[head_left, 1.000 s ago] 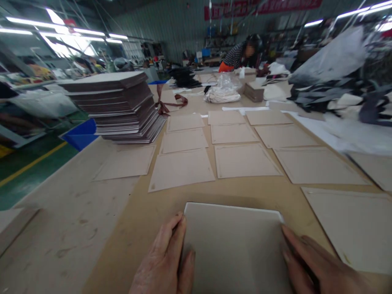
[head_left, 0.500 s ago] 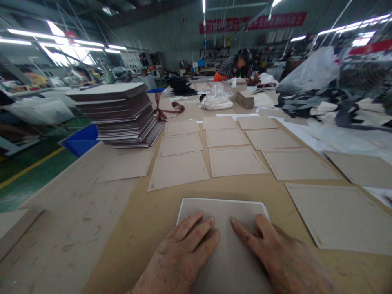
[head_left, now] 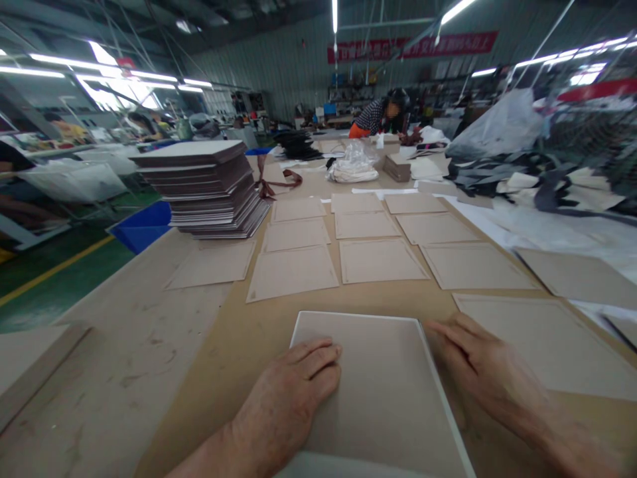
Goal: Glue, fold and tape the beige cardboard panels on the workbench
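Note:
A grey-brown board [head_left: 378,392] with a pale border lies in front of me on the tan work surface. My left hand [head_left: 293,392] rests on the board's left part, palm down, its fingers lying flat and slightly bent. Beside the board's upper right corner is my right hand [head_left: 478,365], its fingertips at the edge and its fingers extended. Nothing shows held in either hand. Past the board, similar flat panels [head_left: 383,260] lie in rows, with another panel [head_left: 552,342] to the right of my right hand.
A tall stack of boards [head_left: 199,189] stands at the back left, near a blue bin [head_left: 142,226]. Another stack [head_left: 30,365] is at the left edge. Plastic bags [head_left: 353,161] and dark scraps [head_left: 482,176] lie farther back, where a person [head_left: 371,118] leans over the table.
My right hand has moved right, off the board's face to its right edge. My left hand has shifted slightly left and its fingers are closer together. The view has shifted a little.

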The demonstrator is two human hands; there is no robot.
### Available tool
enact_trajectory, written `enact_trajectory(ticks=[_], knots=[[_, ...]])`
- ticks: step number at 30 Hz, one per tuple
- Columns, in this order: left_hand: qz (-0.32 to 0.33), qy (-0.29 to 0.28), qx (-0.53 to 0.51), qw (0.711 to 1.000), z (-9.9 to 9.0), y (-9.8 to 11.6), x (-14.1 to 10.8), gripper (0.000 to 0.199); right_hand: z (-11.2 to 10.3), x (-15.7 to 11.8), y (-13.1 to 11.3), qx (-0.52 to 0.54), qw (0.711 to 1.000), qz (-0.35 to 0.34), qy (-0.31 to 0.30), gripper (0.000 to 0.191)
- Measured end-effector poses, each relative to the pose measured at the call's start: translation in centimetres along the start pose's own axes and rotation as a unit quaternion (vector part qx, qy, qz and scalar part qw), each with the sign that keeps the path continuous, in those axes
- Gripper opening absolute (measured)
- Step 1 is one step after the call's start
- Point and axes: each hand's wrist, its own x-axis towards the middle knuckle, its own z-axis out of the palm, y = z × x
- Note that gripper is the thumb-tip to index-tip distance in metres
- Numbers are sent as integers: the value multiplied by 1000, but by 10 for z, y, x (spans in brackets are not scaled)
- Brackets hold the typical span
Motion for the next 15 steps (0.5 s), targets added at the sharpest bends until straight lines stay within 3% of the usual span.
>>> enact_trajectory(ticks=[3,7,12,15], knots=[[-11,-8,2,1000,1,1,-1,35,4,16,0,73,996,25,-53,38],[-28,-17,7,999,0,4,-2,34,10,25,-4,95,991,47,-78,40],[-38,-8,-14,999,1,3,-5,31,8,26,-5,134,987,85,-30,37],[-81,31,-11,996,9,2,-7,45,-2,28,-11,232,964,134,6,35]])
